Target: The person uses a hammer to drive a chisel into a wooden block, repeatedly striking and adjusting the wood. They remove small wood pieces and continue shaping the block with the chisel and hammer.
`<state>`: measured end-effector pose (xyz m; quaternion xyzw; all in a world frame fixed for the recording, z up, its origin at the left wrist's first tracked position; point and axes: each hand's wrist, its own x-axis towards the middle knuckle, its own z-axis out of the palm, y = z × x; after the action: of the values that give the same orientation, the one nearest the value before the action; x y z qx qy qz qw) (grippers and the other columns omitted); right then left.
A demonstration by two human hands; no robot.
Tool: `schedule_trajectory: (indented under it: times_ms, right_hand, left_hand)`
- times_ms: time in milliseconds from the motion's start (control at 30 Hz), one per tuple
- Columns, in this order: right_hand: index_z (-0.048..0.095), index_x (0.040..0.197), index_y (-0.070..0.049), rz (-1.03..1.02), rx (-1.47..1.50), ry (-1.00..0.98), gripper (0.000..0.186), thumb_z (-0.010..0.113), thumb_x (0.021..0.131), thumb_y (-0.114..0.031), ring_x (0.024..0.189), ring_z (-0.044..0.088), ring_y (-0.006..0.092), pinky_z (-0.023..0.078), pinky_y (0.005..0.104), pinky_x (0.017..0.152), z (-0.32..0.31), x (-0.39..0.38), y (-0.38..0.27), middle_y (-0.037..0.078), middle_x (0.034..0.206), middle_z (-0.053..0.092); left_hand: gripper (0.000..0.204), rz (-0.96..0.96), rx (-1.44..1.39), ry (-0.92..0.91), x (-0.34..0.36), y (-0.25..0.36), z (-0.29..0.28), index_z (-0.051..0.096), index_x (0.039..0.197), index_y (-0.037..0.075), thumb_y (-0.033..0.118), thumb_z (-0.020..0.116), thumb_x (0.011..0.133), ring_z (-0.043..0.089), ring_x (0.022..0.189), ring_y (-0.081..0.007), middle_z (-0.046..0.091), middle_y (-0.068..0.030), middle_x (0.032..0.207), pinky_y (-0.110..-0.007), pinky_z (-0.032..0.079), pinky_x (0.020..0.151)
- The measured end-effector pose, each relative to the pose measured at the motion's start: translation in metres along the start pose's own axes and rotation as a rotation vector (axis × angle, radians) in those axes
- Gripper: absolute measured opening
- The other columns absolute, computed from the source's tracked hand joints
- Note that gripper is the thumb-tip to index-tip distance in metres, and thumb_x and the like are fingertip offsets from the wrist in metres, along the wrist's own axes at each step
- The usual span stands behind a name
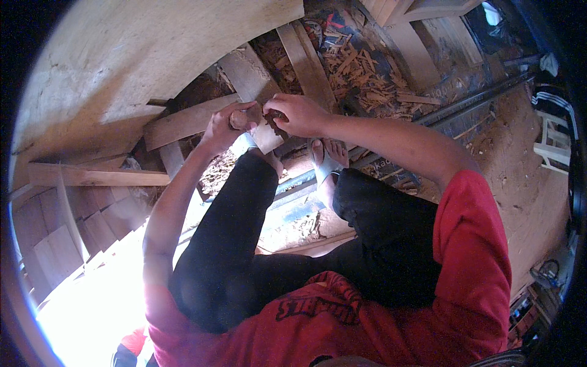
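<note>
Both of my hands are together in front of me, above my feet, at the near end of a wooden board (267,138). The fingers of my left hand (221,128) curl round a small tan piece with a rounded end (239,119), which looks like wood. My right hand (301,116) is closed, its fingertips bent down on a dark brown, ragged-edged piece (277,122) beside the board. What that piece is I cannot make out. The fingers partly cover both pieces.
A large pale wooden panel (122,73) rises at the left. Planks (306,61) and wood chips (361,67) lie beyond my hands. A long dark rail (452,110) runs across the floor at right. Stacked wood pieces (55,251) lie at lower left, beside bright sunlight.
</note>
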<state>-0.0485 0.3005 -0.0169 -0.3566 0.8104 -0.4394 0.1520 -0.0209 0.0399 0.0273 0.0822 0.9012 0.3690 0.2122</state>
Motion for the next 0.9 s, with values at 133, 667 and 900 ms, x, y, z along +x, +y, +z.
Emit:
schedule_trajectory:
  times_ms: [133, 667, 900]
  right_hand:
    - [0.063, 0.121, -0.009, -0.061, -0.058, 0.064, 0.028, 0.067, 0.093, -0.014, 0.104, 0.068, 0.0402, 0.055, 0.0510, 0.089, 0.000, 0.003, -0.003, 0.016, 0.110, 0.066]
    - [0.063, 0.100, -0.007, -0.054, -0.088, 0.185, 0.018, 0.068, 0.088, -0.020, 0.089, 0.070, 0.0409, 0.055, 0.0539, 0.077, 0.018, 0.013, 0.008, 0.015, 0.091, 0.069]
    - [0.066, 0.106, -0.008, 0.152, -0.009, 0.262, 0.021, 0.071, 0.088, -0.017, 0.083, 0.072, 0.0380, 0.056, 0.0505, 0.074, 0.002, 0.004, 0.030, 0.017, 0.089, 0.072]
  left_hand:
    - [0.060, 0.073, -0.012, 0.023, 0.000, -0.006, 0.003, 0.068, 0.140, 0.016, 0.029, 0.089, 0.086, 0.072, 0.114, -0.0227, 0.076, -0.0113, 0.124, -0.039, 0.056, 0.100]
    - [0.057, -0.008, -0.035, -0.002, 0.003, 0.002, 0.002, 0.069, 0.140, 0.014, 0.025, 0.088, 0.088, 0.072, 0.112, -0.0233, 0.075, -0.0128, 0.123, -0.039, 0.056, 0.098]
    - [0.058, -0.018, -0.048, -0.036, 0.006, -0.004, 0.001, 0.069, 0.140, 0.015, 0.025, 0.089, 0.087, 0.070, 0.115, -0.0218, 0.074, -0.0109, 0.125, -0.038, 0.055, 0.100]
